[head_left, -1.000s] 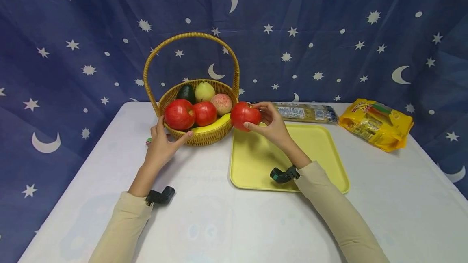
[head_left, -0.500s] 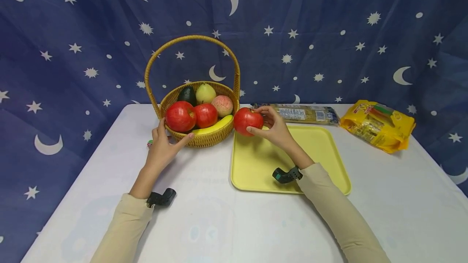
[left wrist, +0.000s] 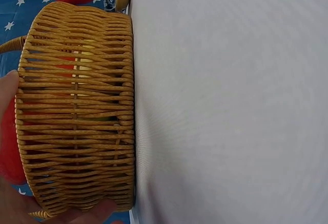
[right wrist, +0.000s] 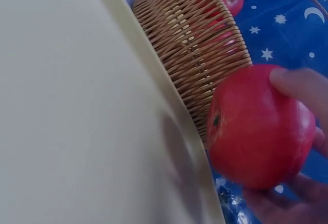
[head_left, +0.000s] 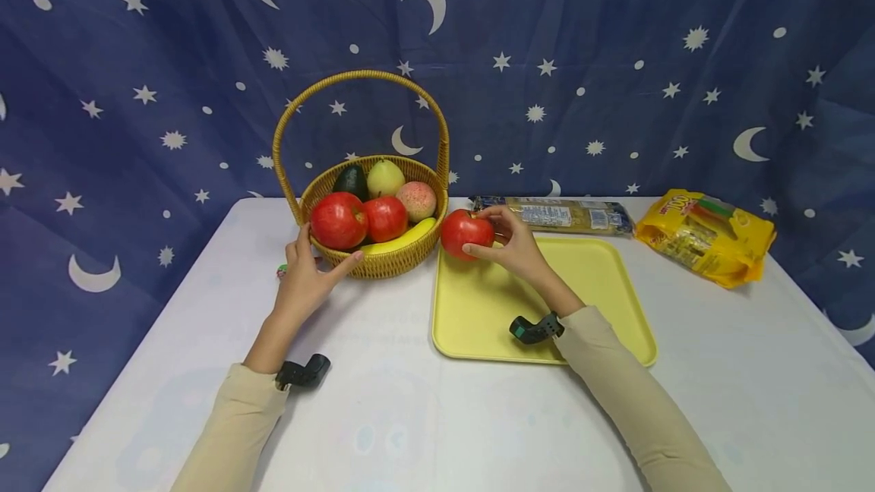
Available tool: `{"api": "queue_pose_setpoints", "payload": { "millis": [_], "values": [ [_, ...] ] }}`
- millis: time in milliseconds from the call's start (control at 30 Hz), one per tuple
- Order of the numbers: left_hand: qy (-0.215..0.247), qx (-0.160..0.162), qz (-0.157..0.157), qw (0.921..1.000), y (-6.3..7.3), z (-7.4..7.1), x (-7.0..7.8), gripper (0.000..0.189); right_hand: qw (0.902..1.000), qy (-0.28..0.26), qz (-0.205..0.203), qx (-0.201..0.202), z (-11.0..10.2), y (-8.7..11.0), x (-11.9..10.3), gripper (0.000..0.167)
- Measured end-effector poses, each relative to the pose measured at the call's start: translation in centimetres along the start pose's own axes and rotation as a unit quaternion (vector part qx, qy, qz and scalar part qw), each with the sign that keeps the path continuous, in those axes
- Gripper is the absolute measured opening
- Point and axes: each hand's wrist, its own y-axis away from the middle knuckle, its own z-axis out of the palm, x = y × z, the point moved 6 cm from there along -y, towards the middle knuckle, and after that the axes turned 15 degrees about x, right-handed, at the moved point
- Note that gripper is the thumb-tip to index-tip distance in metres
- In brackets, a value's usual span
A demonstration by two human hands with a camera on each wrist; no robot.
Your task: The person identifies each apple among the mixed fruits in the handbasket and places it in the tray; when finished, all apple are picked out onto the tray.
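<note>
Red apple (head_left: 466, 234) pinched in right hand (head_left: 517, 247), just beside a wicker basket (head_left: 393, 265)

The right hand grips the red apple between thumb and fingers, over the far left corner of a yellow tray (head_left: 492, 317). Whether the fruit touches the wicker basket I cannot tell. The left hand (head_left: 304, 284) holds the basket at its near left side, thumb on the front rim and fingers set apart from it, bent against the woven wall.

Inside the basket lie 6 fruits: a dark green avocado (head_left: 351, 180), a pale pear (head_left: 386, 177) and a pinkish peach (head_left: 416, 200) toward the back and right; a large apple (head_left: 338, 221), a smaller apple (head_left: 386, 219) and a banana (head_left: 402, 241) toward the front.

Behind the tray lies a long clear packet (head_left: 577, 216), with a yellow bag (head_left: 707, 238) to its right. All of it rests on a white worktop (head_left: 383, 424), before a blue cloth (head_left: 581, 36) printed with moons and stars. Each wrist wears 1 black camera (head_left: 305, 372), just past a beige sleeve (head_left: 229, 427).
</note>
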Motion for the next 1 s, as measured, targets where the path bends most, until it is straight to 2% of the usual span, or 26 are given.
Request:
{"api": "queue_pose_setpoints", "payload": {
  "millis": [200, 267, 333, 600, 867, 1000],
  "values": [
    [-0.005, 0.000, -0.005, 1.0000, 0.1, -0.1, 0.0, 0.114, 0.9998, 0.014, 0.017, 0.000, 0.0, 1.3, -2.6, 0.053],
    [-0.007, 0.000, -0.005, 1.0000, 0.2, -0.1, 0.0, 0.114, 0.9996, 0.022, 0.019, -0.001, 0.1, 1.4, -2.6, 0.053],
    [-0.007, 0.002, -0.004, 1.0000, 0.2, -0.2, 0.1, 0.114, 0.9994, 0.028, 0.017, -0.005, 0.2, 1.4, -2.4, 0.054],
    [-0.009, 0.006, 0.000, 0.9999, 0.0, -0.1, 0.2, 0.114, 0.9997, 0.016, 0.008, -0.015, 0.6, 0.1, 1.6, 0.057],
    [-0.017, -0.003, -0.007, 0.9998, 0.1, -0.2, 0.2, 0.114, 0.9976, 0.026, -0.034, -0.055, 1.0, 0.2, 1.5, 0.056],
    [-0.016, -0.003, -0.007, 0.9998, 0.2, -0.3, 0.2, 0.114, 0.9960, 0.020, -0.021, -0.085, 1.1, 0.3, 1.6, 0.053]
  ]
}}
